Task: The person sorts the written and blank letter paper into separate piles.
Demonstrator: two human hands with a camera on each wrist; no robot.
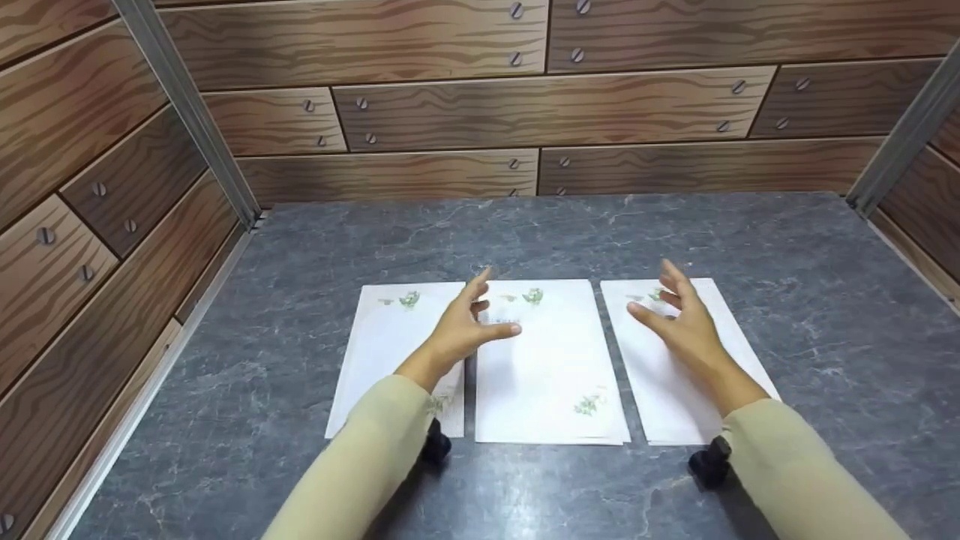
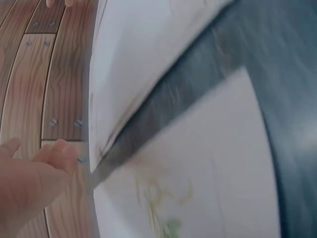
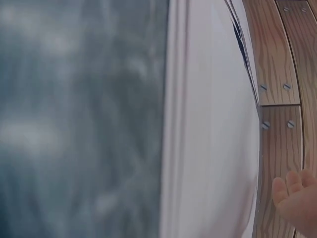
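Three stacks of white paper printed with small green leaf designs lie side by side: the left stack [image 1: 382, 352], the middle stack [image 1: 551, 360] and the right stack [image 1: 667, 397]. My left hand [image 1: 461, 326] hovers between the left and middle stacks, its thumb spread from the fingers and nothing held. Over the right stack hangs my right hand [image 1: 686, 322], also with thumb and fingers apart and nothing in its grasp. In the left wrist view, the left hand [image 2: 34, 188] appears beside the paper; the right wrist view shows the right hand's fingertips [image 3: 281, 191].
Under the papers is a dark grey marbled tabletop [image 1: 300, 322]. Wood-patterned panels [image 1: 450, 112] rise behind and at both sides, with grey metal posts [image 1: 191, 112] in the corners. Black wrist devices [image 1: 709, 463] sit under both forearms.
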